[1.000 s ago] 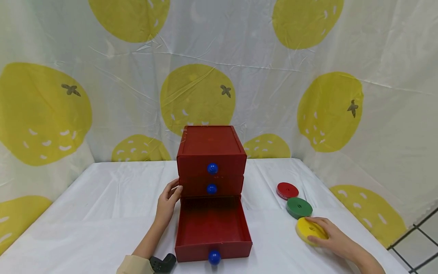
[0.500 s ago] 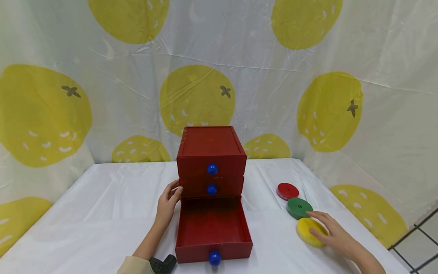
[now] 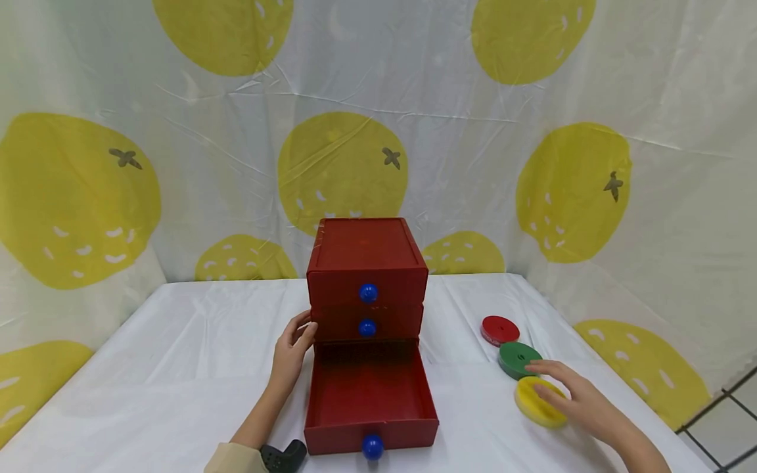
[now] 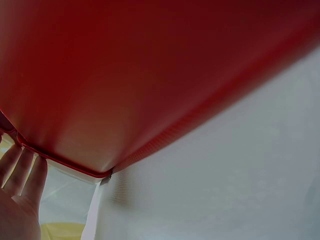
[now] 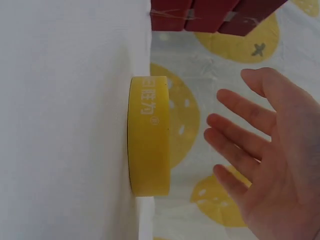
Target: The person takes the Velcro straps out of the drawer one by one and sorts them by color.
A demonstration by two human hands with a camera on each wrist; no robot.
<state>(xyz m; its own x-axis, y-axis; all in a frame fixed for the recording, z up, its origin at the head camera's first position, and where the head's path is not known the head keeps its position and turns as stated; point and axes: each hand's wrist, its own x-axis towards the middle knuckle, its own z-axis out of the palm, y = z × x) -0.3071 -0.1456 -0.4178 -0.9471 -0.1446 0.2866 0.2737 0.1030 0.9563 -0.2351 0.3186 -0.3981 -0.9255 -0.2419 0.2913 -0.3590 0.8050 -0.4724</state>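
Note:
A red drawer unit (image 3: 367, 243) with blue knobs stands in the middle of the table. Its bottom drawer (image 3: 372, 391) is pulled out with nothing inside, and the two above are closed. My left hand (image 3: 290, 355) rests its fingers against the unit's left side. In the left wrist view the fingertips (image 4: 35, 167) lie right at the red edge. On the right, a yellow disc-shaped roll (image 3: 539, 402) with white printed lettering lies flat. Over it hovers my right hand (image 3: 582, 401), fingers spread; the right wrist view shows a gap between hand and roll.
Behind the yellow roll lie a green roll (image 3: 518, 359) and a red roll (image 3: 499, 330), in a close row. A black device (image 3: 284, 456) sits by the left wrist. A patterned curtain (image 3: 343, 164) hangs behind the white-covered table (image 3: 195, 368); a black wire grid is at lower right.
My right hand has let go of the yellow roll, lifted and spread its fingers. The roll stays on the table. My left hand keeps its place on the drawer unit.

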